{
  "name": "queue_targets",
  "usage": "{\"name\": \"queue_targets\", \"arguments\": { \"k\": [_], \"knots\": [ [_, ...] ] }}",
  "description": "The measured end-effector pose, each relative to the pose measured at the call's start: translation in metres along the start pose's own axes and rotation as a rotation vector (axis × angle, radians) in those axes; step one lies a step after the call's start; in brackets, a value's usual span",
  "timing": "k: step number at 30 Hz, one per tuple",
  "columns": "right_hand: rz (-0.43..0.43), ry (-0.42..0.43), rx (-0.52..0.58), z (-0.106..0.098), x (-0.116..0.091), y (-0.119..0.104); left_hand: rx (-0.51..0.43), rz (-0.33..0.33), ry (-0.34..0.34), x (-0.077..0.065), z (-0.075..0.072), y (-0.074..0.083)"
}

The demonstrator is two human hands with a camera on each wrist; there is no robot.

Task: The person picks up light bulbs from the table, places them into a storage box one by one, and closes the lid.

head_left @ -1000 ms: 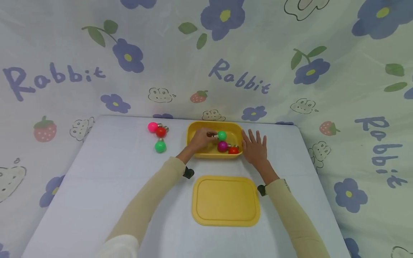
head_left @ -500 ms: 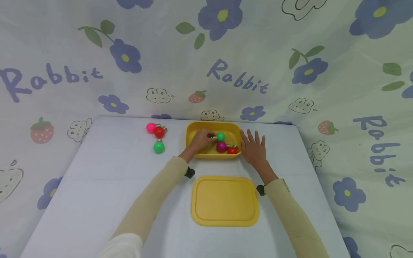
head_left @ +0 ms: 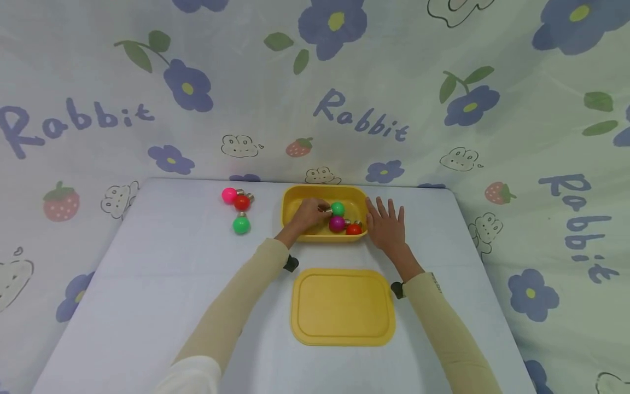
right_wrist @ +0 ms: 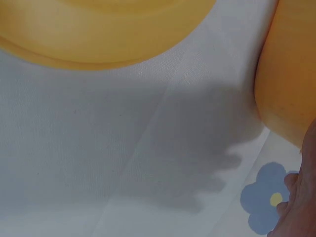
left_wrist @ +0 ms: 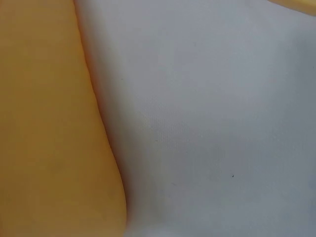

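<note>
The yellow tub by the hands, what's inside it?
A green bulb, a purple bulb and a red bulb show inside the yellow tub. The left hand is at the green one's base; anything beneath that hand is covered and can't be seen.

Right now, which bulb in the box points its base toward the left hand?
The green bulb inside the box; bases of the purple bulb and red bulb there point elsewhere.

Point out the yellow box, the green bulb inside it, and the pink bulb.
Yellow box (head_left: 331,238), head view: front wall.
Green bulb (head_left: 338,209), head view: round globe.
Pink bulb (head_left: 228,196), head view: round globe.
</note>
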State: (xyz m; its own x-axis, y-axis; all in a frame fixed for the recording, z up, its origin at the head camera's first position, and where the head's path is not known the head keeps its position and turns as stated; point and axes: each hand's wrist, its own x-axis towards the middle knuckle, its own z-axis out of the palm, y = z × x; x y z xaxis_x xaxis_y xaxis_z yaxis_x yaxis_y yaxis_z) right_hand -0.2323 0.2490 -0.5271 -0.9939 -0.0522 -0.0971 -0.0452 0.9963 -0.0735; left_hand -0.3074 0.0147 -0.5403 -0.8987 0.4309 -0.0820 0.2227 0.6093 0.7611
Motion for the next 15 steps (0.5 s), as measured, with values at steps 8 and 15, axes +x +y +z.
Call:
{"name": "queue_targets", "arguments": {
  "k": [8, 15],
  "knots": [
    [-0.005, 0.013, -0.006, 0.001, 0.003, 0.000, 0.030, -0.001, -0.020, -0.004, -0.006, 0.001],
    [-0.003, 0.004, -0.011, 0.002, 0.002, 0.001, -0.001, 0.061, 0.000, -0.011, -0.020, 0.005]
  ]
}}
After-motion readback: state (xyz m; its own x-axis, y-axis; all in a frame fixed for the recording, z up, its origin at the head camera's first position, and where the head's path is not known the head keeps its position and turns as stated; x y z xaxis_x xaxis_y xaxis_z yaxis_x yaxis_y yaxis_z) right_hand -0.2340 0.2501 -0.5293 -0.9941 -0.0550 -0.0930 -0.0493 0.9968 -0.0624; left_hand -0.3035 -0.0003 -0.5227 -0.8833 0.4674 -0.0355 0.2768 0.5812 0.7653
